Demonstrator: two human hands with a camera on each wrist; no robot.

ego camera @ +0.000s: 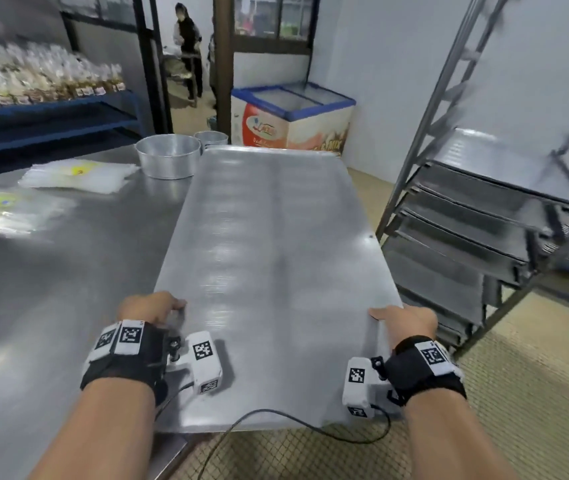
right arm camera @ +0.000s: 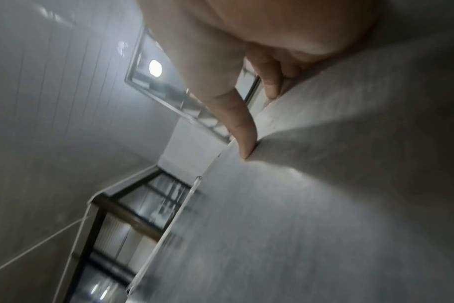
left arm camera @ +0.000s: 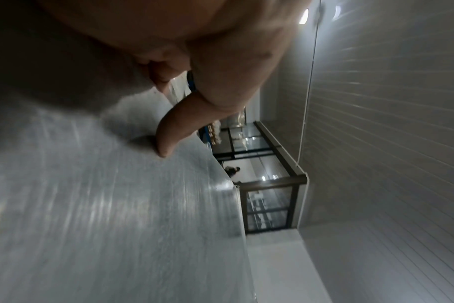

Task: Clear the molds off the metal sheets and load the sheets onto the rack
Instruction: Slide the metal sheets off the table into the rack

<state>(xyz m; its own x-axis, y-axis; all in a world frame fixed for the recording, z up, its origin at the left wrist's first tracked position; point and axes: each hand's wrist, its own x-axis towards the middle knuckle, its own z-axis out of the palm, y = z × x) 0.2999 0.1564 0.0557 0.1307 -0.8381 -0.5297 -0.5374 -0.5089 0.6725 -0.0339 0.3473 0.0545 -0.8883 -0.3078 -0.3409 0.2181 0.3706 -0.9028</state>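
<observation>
Head view: left hand point(ego camera: 150, 306) and right hand point(ego camera: 406, 318) grip opposite long edges of the bare metal sheet point(ego camera: 269, 258), thumbs on top, probably for level carrying to the rack point(ego camera: 477, 230).

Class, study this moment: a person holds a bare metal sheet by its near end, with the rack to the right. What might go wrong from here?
1. Both the left hand and right hand grip the metal sheet only near one end, so the far end may sag or slip.
2. Its far end lies close to the round molds; swinging it could knock them.
3. The rack already holds sheets, so a misaligned entry may jam.
</observation>
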